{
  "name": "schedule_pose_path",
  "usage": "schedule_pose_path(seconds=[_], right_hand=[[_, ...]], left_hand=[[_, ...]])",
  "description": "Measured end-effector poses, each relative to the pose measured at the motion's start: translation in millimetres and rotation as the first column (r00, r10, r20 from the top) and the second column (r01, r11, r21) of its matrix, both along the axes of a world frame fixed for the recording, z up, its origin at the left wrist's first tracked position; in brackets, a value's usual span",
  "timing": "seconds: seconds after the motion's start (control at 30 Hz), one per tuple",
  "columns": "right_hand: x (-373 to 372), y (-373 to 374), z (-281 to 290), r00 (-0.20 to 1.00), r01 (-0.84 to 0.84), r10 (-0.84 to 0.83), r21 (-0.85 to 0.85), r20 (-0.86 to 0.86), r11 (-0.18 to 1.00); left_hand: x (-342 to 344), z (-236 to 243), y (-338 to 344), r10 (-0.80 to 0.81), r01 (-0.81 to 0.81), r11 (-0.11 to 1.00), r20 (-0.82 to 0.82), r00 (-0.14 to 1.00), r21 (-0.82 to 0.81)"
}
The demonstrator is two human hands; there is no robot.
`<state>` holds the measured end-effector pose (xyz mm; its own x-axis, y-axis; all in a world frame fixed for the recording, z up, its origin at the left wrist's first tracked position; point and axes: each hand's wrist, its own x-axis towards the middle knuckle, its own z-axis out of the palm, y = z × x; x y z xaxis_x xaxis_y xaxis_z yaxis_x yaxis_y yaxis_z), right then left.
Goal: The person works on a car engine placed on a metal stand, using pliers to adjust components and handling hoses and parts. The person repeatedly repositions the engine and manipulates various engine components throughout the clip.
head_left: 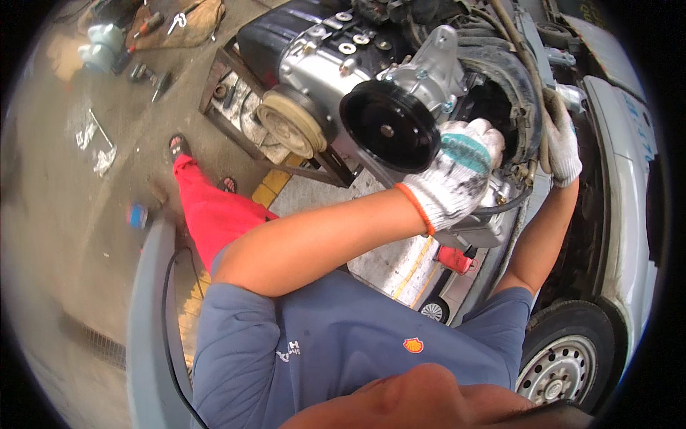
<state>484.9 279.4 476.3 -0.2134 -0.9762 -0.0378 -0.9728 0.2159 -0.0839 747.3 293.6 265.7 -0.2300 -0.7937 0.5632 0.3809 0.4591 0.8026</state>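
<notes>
My left hand [464, 166], in a white knitted glove with a teal patch and orange cuff, is closed beside a black pulley [386, 127]. Its curled fingers are at the metal housing of an engine [311, 61], and whatever they hold is hidden. My right hand [563, 143], also gloved, lies against a tan hose [534, 68] at the edge of a vehicle's body. Its fingers look mostly straight, though their tips are partly hidden. A wide ribbed black duct [525, 107] curves between the two hands. Left of the black pulley is a dusty tan pulley [291, 123].
The engine's end hangs over a dark metal stand [239, 125]. Tools, including a drill [143, 74], lie on the concrete floor to the left. A grey post [151, 322] rises at lower left. Legs in red trousers [207, 200] show there, and a car wheel [561, 368] stands at lower right.
</notes>
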Motion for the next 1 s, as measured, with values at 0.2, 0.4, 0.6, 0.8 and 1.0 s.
schedule_pose_path(seconds=[0.2,0.4,0.6,0.8,1.0], right_hand=[[7.5,8.7,-7.7,0.999,-0.012,0.012,-0.009,-0.035,1.000],[21.0,4.6,-6.0,0.996,0.035,-0.034,0.016,-0.082,0.999],[27.1,6.9,-12.9,1.000,0.010,-0.011,-0.014,-0.007,1.000],[50.1,3.6,-9.6,0.993,-0.023,0.019,-0.033,-0.113,0.999],[51.7,3.6,-14.9,0.986,-0.041,0.029,-0.068,-0.161,0.997]], left_hand=[[18.7,16.2,-6.7,-0.176,0.151,0.964,0.100,0.979,0.221],[15.0,7.3,-9.2,-0.063,0.063,0.997,0.017,0.998,0.042],[27.9,20.6,-13.4,-0.165,0.141,0.975,0.135,0.977,0.172],[26.2,24.7,-11.0,-0.142,0.124,0.977,0.091,0.986,0.173],[30.0,29.6,-12.1,-0.183,0.163,0.955,0.063,0.981,0.247]])
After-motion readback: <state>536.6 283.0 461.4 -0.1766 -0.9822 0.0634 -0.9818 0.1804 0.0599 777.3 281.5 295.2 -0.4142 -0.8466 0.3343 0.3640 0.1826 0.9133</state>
